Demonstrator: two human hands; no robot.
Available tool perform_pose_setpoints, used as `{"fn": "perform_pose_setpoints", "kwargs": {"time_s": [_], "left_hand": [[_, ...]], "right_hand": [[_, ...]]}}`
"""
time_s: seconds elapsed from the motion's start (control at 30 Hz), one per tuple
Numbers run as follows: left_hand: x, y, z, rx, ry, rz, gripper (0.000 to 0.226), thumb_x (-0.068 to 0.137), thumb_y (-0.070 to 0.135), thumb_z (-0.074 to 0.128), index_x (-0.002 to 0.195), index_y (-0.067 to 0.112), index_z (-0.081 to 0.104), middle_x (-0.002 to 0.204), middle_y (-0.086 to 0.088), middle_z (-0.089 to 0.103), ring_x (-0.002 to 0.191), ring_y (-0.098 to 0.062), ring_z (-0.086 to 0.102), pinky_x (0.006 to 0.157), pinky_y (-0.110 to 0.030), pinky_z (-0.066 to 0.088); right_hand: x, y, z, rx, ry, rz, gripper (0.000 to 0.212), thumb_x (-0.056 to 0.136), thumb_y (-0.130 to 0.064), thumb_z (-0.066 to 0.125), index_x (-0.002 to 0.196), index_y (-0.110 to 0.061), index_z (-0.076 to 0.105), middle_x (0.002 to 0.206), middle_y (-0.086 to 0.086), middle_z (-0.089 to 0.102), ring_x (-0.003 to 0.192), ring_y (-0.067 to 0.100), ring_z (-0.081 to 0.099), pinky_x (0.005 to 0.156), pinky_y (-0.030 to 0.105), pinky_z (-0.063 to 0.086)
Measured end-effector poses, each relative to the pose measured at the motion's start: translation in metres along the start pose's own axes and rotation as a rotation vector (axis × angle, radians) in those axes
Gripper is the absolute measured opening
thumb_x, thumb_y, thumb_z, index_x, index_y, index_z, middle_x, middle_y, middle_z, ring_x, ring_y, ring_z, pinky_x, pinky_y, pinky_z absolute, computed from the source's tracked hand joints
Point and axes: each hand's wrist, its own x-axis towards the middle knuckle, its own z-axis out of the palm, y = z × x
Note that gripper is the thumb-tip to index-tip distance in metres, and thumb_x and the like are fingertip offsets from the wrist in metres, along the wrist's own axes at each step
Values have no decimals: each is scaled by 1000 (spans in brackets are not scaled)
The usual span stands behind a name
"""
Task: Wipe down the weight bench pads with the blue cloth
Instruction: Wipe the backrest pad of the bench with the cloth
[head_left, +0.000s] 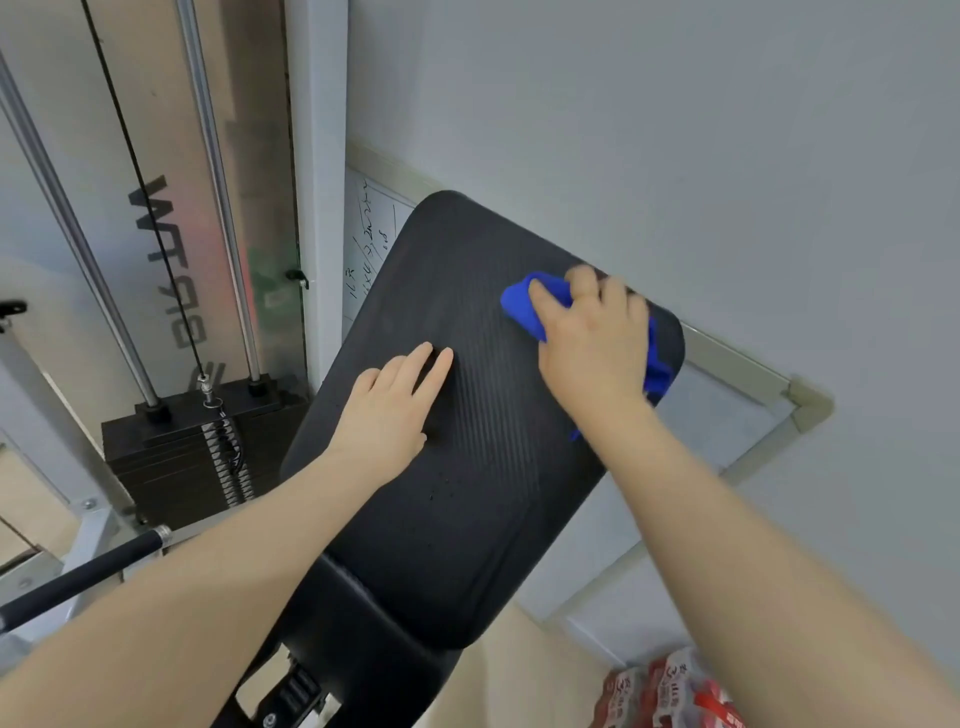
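Note:
A black ribbed bench pad (467, 493) fills the middle of the view, tilted up toward the wall. My right hand (592, 338) presses the blue cloth (524, 304) against the pad's upper right corner, and part of the cloth shows past my hand at the pad's right edge. My left hand (395, 410) lies flat on the pad's left side with fingers spread, holding nothing. A second black pad (363, 639) sits below the first, partly hidden by my left forearm.
A weight stack (171, 457) with cable and chrome guide rods (218, 171) stands at the left. A black bar handle (78, 577) juts out at the lower left. A whiteboard (727, 415) leans on the wall behind the pad. Red-wrapped packages (670, 691) lie on the floor at the lower right.

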Motion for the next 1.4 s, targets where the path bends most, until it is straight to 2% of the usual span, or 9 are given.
{"fn": "perform_pose_setpoints", "kwargs": {"time_s": [0.27,0.43,0.57,0.67,0.8,0.93,1.1,1.3,1.4], "left_hand": [[0,9,-2,-90,-111,-48,121,68,46,75,148,19,-11,158,-7,-6,144,-24,9,112,-37,26],[0,13,-3,-68,-136,-69,126,65,52,76,147,18,-14,157,-9,-6,144,-26,8,113,-39,24],[-1,16,-2,-64,-138,-97,128,64,51,77,147,17,-15,158,-9,-8,145,-25,7,115,-40,21],[-3,18,2,-40,-129,-116,131,63,48,79,146,17,-18,157,-9,-15,146,-25,3,118,-41,14],[-16,27,7,38,-144,-155,132,65,46,78,144,17,-23,153,-14,-28,145,-31,-9,118,-45,6],[-28,36,12,52,-101,-72,126,66,47,77,147,14,-14,155,-14,-22,146,-27,-4,118,-43,6],[-27,49,20,58,-119,-106,126,67,46,76,146,10,-15,156,-11,-18,147,-25,-3,118,-40,8],[-32,54,24,67,-84,-266,135,61,53,77,144,10,-20,153,-21,-21,146,-32,-3,118,-40,9],[-42,54,28,24,-76,-394,134,61,57,74,145,8,-19,153,-24,-20,145,-35,-2,118,-42,10]], "right_hand": [[-66,-35,-2,53,-181,-443,29,62,-16,64,90,-23,71,89,5,62,69,25,51,60,32,40],[6,30,-8,-19,9,-47,31,56,-9,69,85,-20,70,93,11,64,70,29,54,61,31,38],[-24,11,-4,20,-46,-12,47,55,-14,69,102,-20,69,97,13,63,69,29,53,59,33,37],[-67,-23,-6,142,-156,-72,47,59,-15,65,106,-19,68,94,11,61,68,27,49,58,33,35],[-98,-34,-15,103,-446,-489,41,82,-13,45,122,-19,53,116,8,49,90,26,45,73,37,36],[-41,14,-16,11,-144,-289,26,61,-14,57,82,-23,68,89,5,61,68,25,49,58,30,32],[-43,15,-12,127,-125,-123,20,52,-7,66,70,-16,62,85,8,60,62,22,34,57,32,24],[-125,-33,-17,139,-548,-671,22,84,-13,48,102,-15,59,106,6,47,78,23,33,66,35,24],[-83,-8,-17,29,-336,-568,28,78,-14,42,94,-21,64,100,4,54,81,25,46,63,34,27]]}}
